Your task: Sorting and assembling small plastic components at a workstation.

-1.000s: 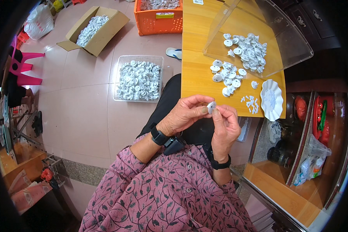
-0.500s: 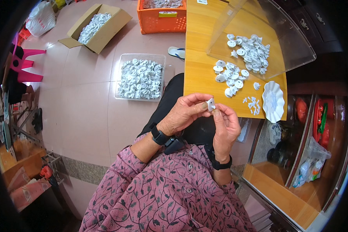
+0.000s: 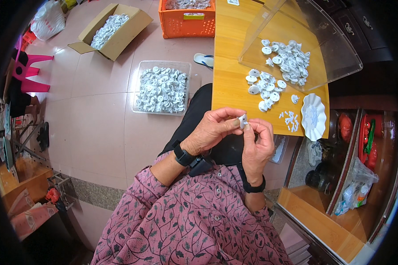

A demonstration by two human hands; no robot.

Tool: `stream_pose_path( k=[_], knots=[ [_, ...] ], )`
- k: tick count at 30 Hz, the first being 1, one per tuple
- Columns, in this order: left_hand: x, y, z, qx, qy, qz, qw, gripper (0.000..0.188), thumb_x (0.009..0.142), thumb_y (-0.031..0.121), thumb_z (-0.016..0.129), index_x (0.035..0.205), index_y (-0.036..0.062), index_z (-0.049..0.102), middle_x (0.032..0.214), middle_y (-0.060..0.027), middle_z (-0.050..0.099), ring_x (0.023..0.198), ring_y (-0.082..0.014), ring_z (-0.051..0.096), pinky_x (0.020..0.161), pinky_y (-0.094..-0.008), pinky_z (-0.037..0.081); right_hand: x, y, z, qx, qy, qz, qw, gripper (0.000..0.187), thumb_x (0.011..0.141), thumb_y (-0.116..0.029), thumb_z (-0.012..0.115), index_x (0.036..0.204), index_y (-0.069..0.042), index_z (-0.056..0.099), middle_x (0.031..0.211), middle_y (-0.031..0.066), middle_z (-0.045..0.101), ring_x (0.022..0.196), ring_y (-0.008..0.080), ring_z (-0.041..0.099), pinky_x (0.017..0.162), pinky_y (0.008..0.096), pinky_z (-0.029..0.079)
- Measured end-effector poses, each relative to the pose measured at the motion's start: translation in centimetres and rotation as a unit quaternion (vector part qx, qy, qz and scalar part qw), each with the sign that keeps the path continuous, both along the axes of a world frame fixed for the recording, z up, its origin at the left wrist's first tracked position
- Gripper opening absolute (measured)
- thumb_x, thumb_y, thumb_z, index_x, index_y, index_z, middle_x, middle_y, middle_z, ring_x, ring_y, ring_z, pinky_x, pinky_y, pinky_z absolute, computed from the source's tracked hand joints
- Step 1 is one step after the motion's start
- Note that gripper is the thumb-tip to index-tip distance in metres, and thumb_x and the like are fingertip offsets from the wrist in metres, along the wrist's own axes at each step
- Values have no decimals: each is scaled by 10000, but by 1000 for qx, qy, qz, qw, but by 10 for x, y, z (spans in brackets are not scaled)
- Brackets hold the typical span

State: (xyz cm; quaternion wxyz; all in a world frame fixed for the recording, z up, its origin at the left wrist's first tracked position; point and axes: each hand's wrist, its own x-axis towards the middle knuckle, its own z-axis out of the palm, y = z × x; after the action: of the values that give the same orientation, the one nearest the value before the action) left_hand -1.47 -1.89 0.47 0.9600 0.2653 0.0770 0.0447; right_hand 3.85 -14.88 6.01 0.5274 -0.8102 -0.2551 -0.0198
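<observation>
Between thumb and fingers, my left hand [image 3: 214,130] pinches a round white plastic part [image 3: 243,119] with a small hole in its face. My right hand [image 3: 258,143] is closed against that part, its thumb and forefinger holding a tiny white plastic piece [image 3: 246,124] at its edge. Both hands are just off the table's near edge, above my lap. On the yellow wooden table [image 3: 227,57], close to my right hand, lie loose small white pieces [image 3: 290,121] beside a fluted white dish [image 3: 314,117]. Farther back are a cluster of round white parts [image 3: 265,88] and one single part [image 3: 295,99].
A clear plastic bin [image 3: 345,70] lies tipped on the table with more white parts [image 3: 292,62] at its mouth. On the floor to the left stand a filled clear tub [image 3: 135,106], a cardboard box [image 3: 128,37] and an orange crate [image 3: 188,28]. Open shelving [image 3: 327,225] is at right.
The round part has turned slightly in my left fingers, and my right fingertips have shifted against it. The whole view has moved a little; the table's things lie as before.
</observation>
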Motion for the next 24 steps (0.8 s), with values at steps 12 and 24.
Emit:
stream_pose_path(
  k=[12, 24],
  knots=[
    [-4, -1, 0, 27, 20, 8, 999, 281, 949, 74, 623, 1210, -27, 606, 1121, -103, 651, 1002, -176, 651, 875, -304, 568, -3, 1, -2, -29, -37, 7, 999, 63, 856, -11, 647, 870, -7, 586, 961, 132, 610, 862, 273, 627, 764, 369, 509],
    [-3, -1, 2, 16, 8, 15, 1000, 280, 942, 65, 631, 1206, -24, 611, 1099, -96, 658, 957, -154, 652, 843, -278, 567, 0, -2, -11, 43, 31, 19, 998, 42, 885, -8, 639, 908, 10, 608, 1000, 131, 628, 909, 241, 630, 817, 334, 507]
  ],
)
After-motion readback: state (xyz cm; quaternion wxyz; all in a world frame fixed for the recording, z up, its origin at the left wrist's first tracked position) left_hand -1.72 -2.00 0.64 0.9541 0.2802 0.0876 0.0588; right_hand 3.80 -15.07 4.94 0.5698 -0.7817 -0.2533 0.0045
